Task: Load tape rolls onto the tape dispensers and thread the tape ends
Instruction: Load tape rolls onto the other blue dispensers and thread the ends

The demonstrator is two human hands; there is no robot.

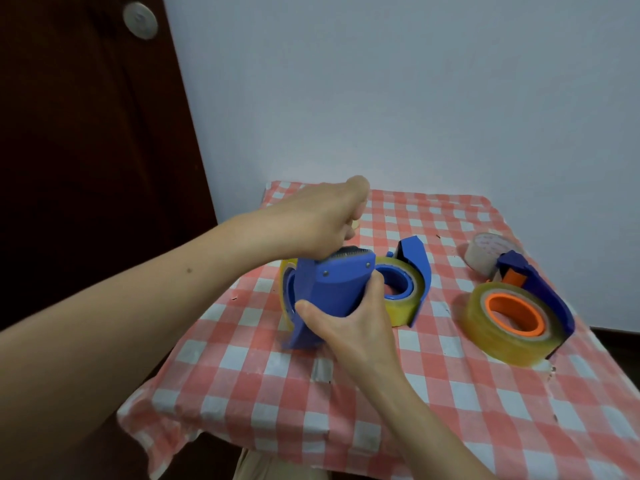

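Right hand [349, 323] clamps the dispenser [332, 289]; left hand [322, 220] curls above its cutter [353, 252] — whether on tape, I cannot tell. Threading, I judge; next, a taut pull.

Counting three blue dispensers at the table [346, 427]: left dispenser [337, 289], middle dispenser [415, 261], right dispenser [540, 285] lying by the right edge. Counting four tape rolls: left roll [284, 292], blue-core roll [401, 310], orange-core roll [498, 344], beige roll [481, 258] sitting near the far right corner

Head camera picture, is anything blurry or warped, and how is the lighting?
Head view: soft, even light with faint shadows; the door is nearly black; wide-angle bend tilts the door edge and splays the table; the left hand and held dispenser look slightly motion-smeared.
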